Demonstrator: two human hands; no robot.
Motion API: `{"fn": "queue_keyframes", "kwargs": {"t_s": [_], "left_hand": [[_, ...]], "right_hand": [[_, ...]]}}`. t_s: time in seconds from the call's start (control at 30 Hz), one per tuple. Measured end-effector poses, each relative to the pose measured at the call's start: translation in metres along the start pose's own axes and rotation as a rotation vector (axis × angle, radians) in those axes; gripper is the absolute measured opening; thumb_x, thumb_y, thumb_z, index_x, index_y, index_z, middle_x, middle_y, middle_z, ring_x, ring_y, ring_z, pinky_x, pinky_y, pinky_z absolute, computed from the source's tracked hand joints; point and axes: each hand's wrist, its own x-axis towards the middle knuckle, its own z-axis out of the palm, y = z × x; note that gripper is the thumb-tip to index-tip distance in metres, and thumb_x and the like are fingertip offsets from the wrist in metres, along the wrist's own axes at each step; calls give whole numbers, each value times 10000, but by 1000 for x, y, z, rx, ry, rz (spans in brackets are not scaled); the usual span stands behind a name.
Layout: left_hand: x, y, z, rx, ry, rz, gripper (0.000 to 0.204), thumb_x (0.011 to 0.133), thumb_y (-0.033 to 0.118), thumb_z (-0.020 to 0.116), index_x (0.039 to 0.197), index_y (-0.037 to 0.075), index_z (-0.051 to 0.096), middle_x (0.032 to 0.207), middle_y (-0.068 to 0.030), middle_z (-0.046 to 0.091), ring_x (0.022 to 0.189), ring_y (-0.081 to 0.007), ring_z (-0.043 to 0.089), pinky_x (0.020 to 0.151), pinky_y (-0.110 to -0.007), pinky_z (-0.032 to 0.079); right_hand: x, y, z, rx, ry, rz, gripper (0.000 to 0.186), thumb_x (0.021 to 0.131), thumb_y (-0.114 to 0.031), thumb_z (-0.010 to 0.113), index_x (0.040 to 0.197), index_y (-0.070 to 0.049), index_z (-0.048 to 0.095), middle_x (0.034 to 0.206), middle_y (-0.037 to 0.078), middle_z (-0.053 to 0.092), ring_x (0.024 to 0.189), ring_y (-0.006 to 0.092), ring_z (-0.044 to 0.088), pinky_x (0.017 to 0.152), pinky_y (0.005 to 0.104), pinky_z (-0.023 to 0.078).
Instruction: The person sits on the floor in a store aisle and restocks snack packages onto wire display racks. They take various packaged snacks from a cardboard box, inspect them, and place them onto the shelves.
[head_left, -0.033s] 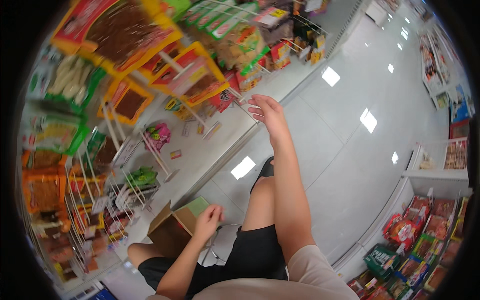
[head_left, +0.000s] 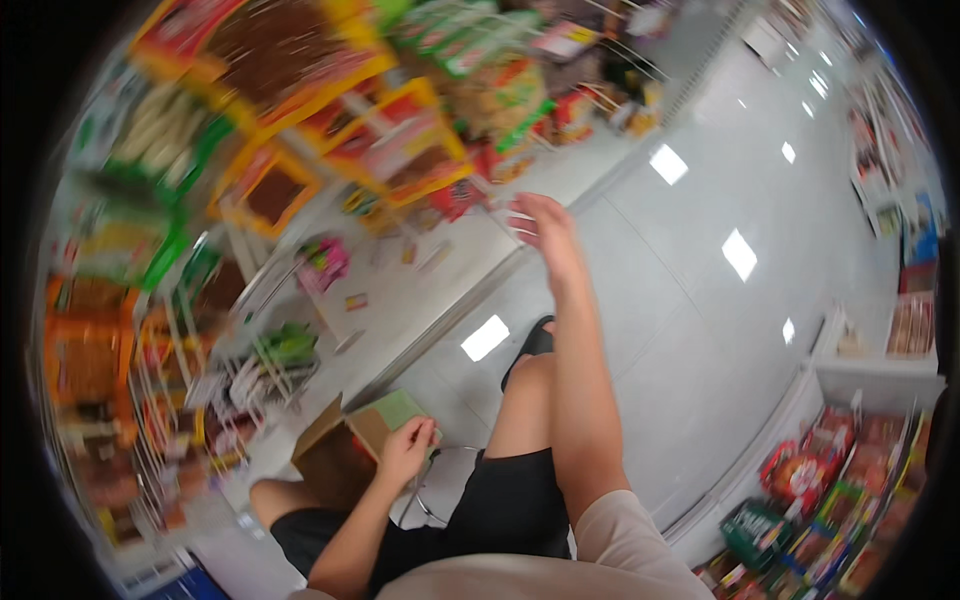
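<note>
My right hand (head_left: pixel 545 228) is stretched forward over the shelf's front edge, with its fingers extended and nothing visible in them. Just beyond its fingertips are a red snack packet (head_left: pixel 456 198) and a yellow-and-red bag of brown food (head_left: pixel 415 140), which hangs on a display hook. My left hand (head_left: pixel 404 452) hovers low by the open cardboard box (head_left: pixel 335 458), near its greenish flap (head_left: pixel 392 415). Its fingers are curled in, and I see nothing held. The inside of the box is mostly hidden. Motion blurs the hanging packages.
Hooks with several hanging food bags (head_left: pixel 265 190) fill the left. A pink packet (head_left: pixel 324 263) lies on the white shelf (head_left: pixel 400 285). Under me is a stool with a metal frame (head_left: pixel 425 500). At lower right stands a display case (head_left: pixel 790 400) of packaged food; glossy tiles (head_left: pixel 660 290) lie between.
The view has turned slightly, so the shelf goods sit a little further right and look more blurred. My right hand has shifted slightly right; my left hand a little left and down.
</note>
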Motion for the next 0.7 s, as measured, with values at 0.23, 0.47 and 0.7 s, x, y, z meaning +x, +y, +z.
{"fn": "queue_keyframes", "kwargs": {"t_s": [0.23, 0.47, 0.7], "left_hand": [[-132, -95, -100, 731, 419, 107, 150, 861, 217, 632, 974, 129, 679, 1058, -63, 680, 1009, -298, 634, 825, -440, 508], [-209, -194, -65, 478, 886, -225, 302, 809, 233, 671, 1095, 136, 677, 1429, -148, 494, 1288, -348, 479, 1080, -430, 409], [-243, -221, -37, 599, 495, -379, 464, 823, 330, 667, 1275, 236, 624, 1585, -158, 275, 1384, -357, 397, 1114, -432, 378]], "right_hand": [[-16, 23, 23, -155, 16, 91, 284, 968, -275, 591, 1147, -65, 656, 1044, 53, 707, 860, 136, 665, 700, 242, 504], [-17, 101, 73, -463, -164, -118, 272, 982, -282, 552, 940, -34, 654, 829, 73, 696, 532, 122, 568, 483, 244, 424], [-75, 155, 146, -747, -503, -91, 269, 958, -220, 554, 912, 10, 687, 772, 87, 698, 612, 146, 637, 534, 282, 515]]}}
